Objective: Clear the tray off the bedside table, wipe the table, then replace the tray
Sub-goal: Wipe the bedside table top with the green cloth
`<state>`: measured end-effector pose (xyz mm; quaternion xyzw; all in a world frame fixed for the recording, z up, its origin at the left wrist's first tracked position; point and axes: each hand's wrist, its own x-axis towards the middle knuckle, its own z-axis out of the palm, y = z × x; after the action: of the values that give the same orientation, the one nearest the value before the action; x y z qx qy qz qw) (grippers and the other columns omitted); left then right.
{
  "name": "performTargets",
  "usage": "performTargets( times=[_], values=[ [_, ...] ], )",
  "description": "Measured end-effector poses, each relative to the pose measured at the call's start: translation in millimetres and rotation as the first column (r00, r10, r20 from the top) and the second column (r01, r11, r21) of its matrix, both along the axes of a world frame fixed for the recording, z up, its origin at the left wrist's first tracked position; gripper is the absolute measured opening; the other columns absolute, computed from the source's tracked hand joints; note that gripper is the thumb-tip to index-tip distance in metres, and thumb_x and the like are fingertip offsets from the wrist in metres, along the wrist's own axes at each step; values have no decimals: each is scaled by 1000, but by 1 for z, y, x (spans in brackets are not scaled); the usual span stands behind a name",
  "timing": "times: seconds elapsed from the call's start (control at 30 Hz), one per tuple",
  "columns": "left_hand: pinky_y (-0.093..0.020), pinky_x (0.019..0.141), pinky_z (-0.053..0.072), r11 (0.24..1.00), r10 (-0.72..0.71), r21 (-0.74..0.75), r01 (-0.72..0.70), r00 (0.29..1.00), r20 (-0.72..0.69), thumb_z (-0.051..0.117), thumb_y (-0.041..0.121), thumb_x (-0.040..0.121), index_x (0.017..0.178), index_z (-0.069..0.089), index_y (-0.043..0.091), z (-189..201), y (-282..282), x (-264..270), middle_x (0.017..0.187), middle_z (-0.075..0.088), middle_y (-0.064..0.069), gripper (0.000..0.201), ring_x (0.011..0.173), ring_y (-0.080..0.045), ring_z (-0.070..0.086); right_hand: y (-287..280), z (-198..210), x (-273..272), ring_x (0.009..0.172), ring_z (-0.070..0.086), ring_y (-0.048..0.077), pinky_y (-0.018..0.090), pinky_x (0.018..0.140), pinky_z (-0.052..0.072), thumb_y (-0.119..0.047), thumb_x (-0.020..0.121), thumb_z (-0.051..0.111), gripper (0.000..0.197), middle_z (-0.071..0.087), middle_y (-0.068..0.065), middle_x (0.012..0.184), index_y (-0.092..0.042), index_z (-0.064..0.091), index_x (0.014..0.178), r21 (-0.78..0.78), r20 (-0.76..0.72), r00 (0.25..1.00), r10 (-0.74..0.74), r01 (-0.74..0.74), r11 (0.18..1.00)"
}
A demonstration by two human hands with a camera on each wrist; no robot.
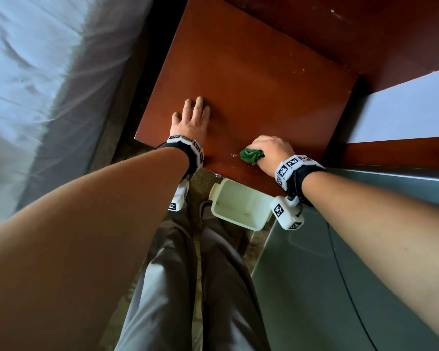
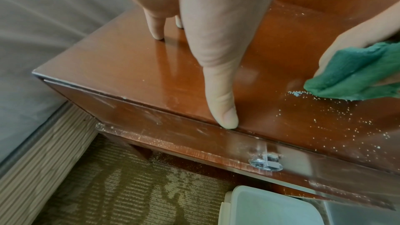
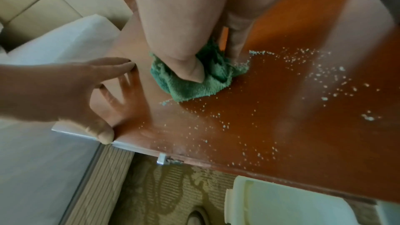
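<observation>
The reddish-brown bedside table has a bare glossy top with pale crumbs scattered near its front edge. My left hand lies flat on the top near the front left corner, fingers straight, its thumb at the front edge. My right hand grips a bunched green cloth and presses it on the tabletop near the front edge. The green cloth sits under my thumb, with crumbs gathered at its edge. The same cloth shows in the left wrist view. No tray is in view.
A white plastic bin stands open on the patterned carpet just below the table's front edge. A bed with white sheets is at the left. A grey-green surface lies at the right. A metal drawer knob sticks out in front.
</observation>
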<state>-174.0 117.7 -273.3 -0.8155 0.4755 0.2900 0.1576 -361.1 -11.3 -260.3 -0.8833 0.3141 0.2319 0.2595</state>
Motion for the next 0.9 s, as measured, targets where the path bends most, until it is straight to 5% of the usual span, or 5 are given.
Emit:
performTargets(
  times=[0.2,0.33,0.5,0.73,0.9],
  values=[
    [-52,118,20,1000,-9,9,9,1000,-7,77,29,81,156,-1,13,1,1,0,162,-12,-10,110,149,-34,-3,-3,7,32,94,60,21,35,74,53,-4,77,52,39,67,-13,105,-31,72,98,22,57,998,-13,12,1000],
    [-52,118,19,1000,-7,30,7,1000,-21,82,32,74,156,-3,13,4,1,1,162,-13,-9,120,149,-33,-4,16,10,63,102,50,22,37,78,49,-8,79,52,37,61,-14,110,-34,71,99,52,104,985,140,-146,988],
    [-51,118,18,999,27,-23,-28,999,-38,63,31,91,156,-2,13,1,2,1,163,-13,-7,93,149,-32,-6,40,6,81,117,45,24,40,81,51,0,81,55,40,58,-5,117,-23,70,111,32,105,935,338,-343,939],
    [-52,118,19,1000,-16,-2,16,1000,-25,77,29,80,156,-3,12,2,3,3,162,-14,-10,112,149,-34,-4,33,7,42,113,55,28,34,90,46,-7,80,63,45,51,0,126,-29,62,119,84,15,946,324,-324,942],
    [-53,118,20,1000,-11,-22,10,1000,-25,77,28,80,156,-2,13,2,3,3,162,-13,-10,110,149,-35,-3,12,11,7,118,53,20,35,96,46,-1,75,62,53,50,-10,126,-39,66,112,99,-87,924,372,-364,926]
  ],
)
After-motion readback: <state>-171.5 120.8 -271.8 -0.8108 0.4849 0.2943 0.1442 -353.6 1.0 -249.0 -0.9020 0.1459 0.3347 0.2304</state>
